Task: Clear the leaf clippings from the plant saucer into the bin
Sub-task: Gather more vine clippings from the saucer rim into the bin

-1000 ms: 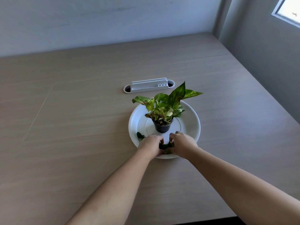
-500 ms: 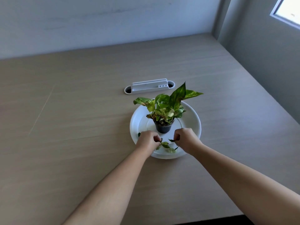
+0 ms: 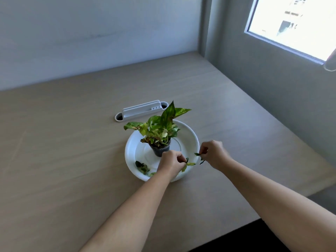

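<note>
Closest in, both forearms reached over the table (image 3: 72, 160) toward the near rim of the saucer (image 3: 190, 137). The left hand (image 3: 171, 165) was curled, thumb and fingers pinching a yellow-green clipping (image 3: 189, 164) that stuck out to its right, just above the saucer's near edge. The right hand (image 3: 214, 154) hovered at the saucer's right rim, its fingertips nipping a dark clipping (image 3: 198, 154), with another dark scrap hanging below; whether that scrap was joined to it could not be made out. Small pinches suited such thin, limp pieces, and working with both hands probably let the person gather more before any trip to the bin, which was nowhere in view.

A little further left, loose clippings (image 3: 142, 167) lay on the saucer floor by the near-left rim, so the clearing looked only partly done. Beyond the hands stood the potted plant (image 3: 160, 130) in its dark pot (image 3: 160, 150), upright at the saucer's middle; the hands kept to the near side, likely to avoid brushing its leaves. Behind the saucer, apart from it, a white holder (image 3: 140, 110) lay on the table. Farthest off were the pale wall and, upper right, a bright window (image 3: 294, 20).
</note>
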{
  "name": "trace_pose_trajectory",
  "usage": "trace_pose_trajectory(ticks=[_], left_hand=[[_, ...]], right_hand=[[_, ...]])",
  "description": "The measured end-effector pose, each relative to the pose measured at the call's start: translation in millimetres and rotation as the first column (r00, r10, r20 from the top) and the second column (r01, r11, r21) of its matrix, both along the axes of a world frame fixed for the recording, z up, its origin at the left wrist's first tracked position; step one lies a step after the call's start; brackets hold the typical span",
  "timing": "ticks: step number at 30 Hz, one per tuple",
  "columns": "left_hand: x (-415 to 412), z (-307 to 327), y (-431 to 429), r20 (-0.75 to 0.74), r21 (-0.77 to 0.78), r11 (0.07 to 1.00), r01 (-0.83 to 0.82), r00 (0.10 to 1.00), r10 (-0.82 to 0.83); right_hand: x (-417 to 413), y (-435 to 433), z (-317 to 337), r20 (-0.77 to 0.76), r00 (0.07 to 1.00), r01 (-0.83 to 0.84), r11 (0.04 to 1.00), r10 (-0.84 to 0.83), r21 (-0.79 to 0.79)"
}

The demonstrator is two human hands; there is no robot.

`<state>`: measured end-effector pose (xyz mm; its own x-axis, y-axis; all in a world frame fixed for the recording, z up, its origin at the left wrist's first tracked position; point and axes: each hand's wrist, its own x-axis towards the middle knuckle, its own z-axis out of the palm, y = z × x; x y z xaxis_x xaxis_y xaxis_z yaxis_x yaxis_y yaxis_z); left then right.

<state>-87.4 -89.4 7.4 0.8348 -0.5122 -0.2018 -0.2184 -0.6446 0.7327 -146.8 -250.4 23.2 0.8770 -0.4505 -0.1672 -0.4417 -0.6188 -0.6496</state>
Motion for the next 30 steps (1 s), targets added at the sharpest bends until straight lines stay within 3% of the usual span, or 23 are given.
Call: trace_pose_trajectory(ticks=[5, 10, 15, 19, 25, 30], left_hand=[[-33, 24, -86, 0.062, -0.017, 0.981, 0.193, 0.979, -0.192], [-111, 50, -216, 0.114, -0.063, 0.916, 0.396, 0.915, -0.388], [-241, 51, -343, 0.179, -0.049, 0.751, 0.658, 0.746, -0.642], [-345, 38, -417, 0.145, -0.012, 0.589, 0.808, 0.584, -0.798], [-430, -4, -475, 0.019, 0.091, 0.38, 0.921, 0.38, -0.925], [-462, -82, -514, -0.111, 0.186, 0.224, 0.957, 0.247, -0.963]], right_hand=[[-67, -76, 17, 0.022, 0.976, 0.217, 0.976, -0.216, -0.015], [-190, -177, 36, 0.033, 0.897, 0.442, 0.896, -0.441, -0.042], [-345, -263, 41, 0.028, 0.746, 0.665, 0.744, -0.665, -0.063], [-455, -300, 26, -0.025, 0.592, 0.802, 0.593, -0.805, -0.072], [-540, -314, -25, -0.132, 0.405, 0.91, 0.412, -0.905, -0.033], [-571, -319, -94, -0.225, 0.271, 0.962, 0.271, -0.936, 0.035]])
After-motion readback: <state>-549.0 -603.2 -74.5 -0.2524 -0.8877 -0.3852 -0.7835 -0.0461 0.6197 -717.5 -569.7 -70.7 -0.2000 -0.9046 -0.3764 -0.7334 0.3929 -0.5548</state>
